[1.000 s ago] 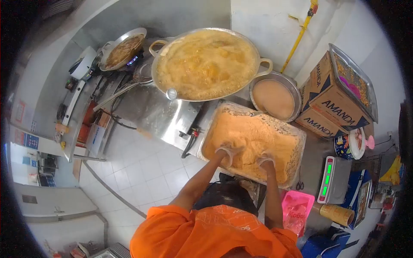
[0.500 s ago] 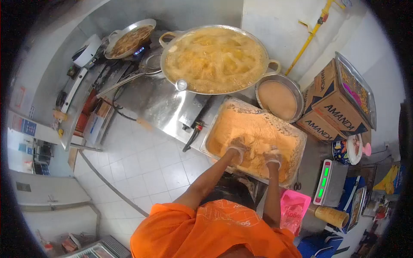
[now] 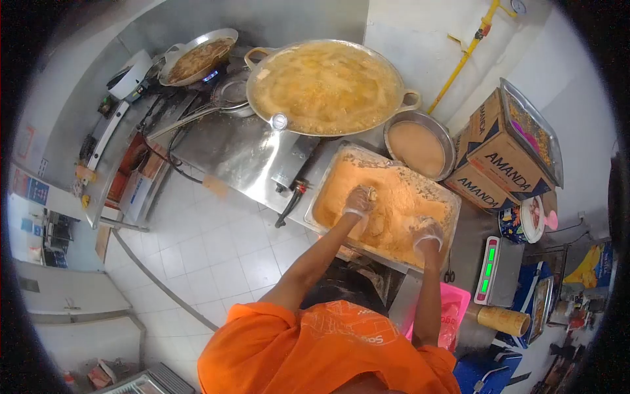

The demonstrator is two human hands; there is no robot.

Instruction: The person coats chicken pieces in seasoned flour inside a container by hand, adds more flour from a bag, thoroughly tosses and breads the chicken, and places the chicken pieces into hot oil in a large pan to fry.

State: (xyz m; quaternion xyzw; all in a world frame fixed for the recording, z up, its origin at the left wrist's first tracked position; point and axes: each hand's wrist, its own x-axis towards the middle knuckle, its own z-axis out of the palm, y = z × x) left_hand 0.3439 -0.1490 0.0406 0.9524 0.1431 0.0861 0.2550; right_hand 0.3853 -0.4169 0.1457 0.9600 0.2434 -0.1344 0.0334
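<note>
A large metal tray holds orange-tinted flour. Both hands wear clear plastic gloves dusted with it. My left hand, over the left half of the tray, is closed around a flour-coated piece, whose pale end shows at the fingertips. In the right half, my right hand reaches down at the flour; its fingers are blurred and coated, so whether they grip anything is unclear. Between the hands lies disturbed, lumpy flour.
Behind the tray, a wide pan of bubbling oil carries a dial thermometer. A bowl of tan batter stands beside cardboard boxes. To the right are a scale, scissors and a pink bag. A strainer lies left.
My hands have moved apart: the left went up and left with the coated piece, the right shifted slightly right. The camera view has tilted a little.
</note>
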